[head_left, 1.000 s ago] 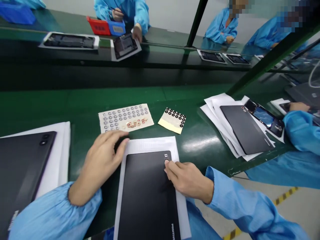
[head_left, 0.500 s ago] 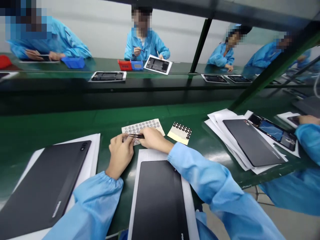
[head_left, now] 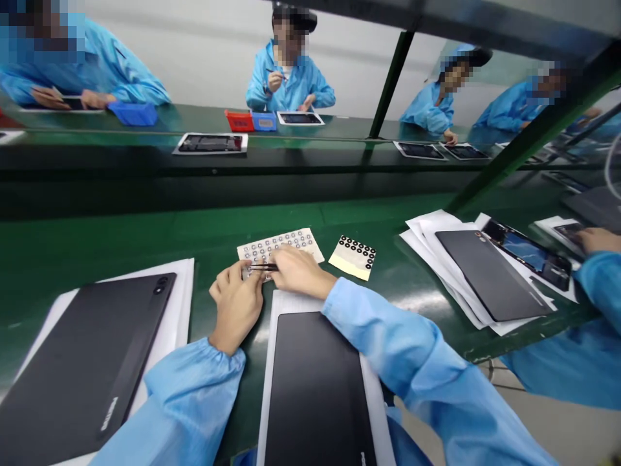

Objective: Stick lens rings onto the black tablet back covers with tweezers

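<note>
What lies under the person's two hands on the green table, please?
A pale card sheet with rows of small rings lies partly under the left hand and right hand, which holds thin dark tweezers. Its near edge is covered by the hands.

Electronics assembly line in a factory. People in blue smocks (head_left: 290,87) are sitting along green benches (head_left: 97,239), working on dark tablets (head_left: 490,275) lying on white sheets (head_left: 427,236). A dark belt (head_left: 121,169) is carrying opened tablets (head_left: 210,143) between the rows. Sticker sheet (head_left: 291,241) and parts bins (head_left: 239,121) are lying out.
</note>
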A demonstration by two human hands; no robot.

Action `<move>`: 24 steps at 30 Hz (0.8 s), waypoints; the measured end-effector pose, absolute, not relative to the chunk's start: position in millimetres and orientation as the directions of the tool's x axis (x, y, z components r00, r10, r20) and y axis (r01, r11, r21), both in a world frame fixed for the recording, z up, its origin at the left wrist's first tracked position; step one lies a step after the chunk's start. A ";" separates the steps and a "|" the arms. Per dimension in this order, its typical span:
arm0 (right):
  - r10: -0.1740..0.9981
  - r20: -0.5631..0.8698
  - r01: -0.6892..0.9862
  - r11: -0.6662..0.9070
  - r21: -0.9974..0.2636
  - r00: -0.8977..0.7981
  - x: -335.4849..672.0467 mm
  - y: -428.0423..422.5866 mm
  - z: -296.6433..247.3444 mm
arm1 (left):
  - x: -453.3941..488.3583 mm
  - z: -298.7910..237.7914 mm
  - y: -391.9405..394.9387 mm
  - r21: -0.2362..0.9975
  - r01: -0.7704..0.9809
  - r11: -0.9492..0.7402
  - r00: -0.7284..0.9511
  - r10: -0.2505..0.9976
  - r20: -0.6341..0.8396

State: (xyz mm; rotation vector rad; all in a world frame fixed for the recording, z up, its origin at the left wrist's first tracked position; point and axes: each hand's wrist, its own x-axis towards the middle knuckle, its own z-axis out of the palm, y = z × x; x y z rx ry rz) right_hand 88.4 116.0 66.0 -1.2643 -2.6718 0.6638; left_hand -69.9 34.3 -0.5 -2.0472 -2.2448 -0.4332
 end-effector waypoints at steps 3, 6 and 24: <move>0.729 0.153 0.530 0.609 -0.590 -0.668 143.7 90.9 57.1 | -67.7 3.5 29.6 0.216 0.975 0.054 -0.112 0.957 0.266; 0.726 0.302 0.404 0.622 -0.670 -0.618 212.5 56.7 41.2 | -57.3 13.8 18.4 0.281 0.960 -0.004 -0.077 0.958 0.276; 0.813 0.303 0.712 0.581 -0.394 -0.496 256.0 -31.0 12.5 | -10.9 16.4 -7.9 0.371 0.823 -0.430 0.406 0.902 0.145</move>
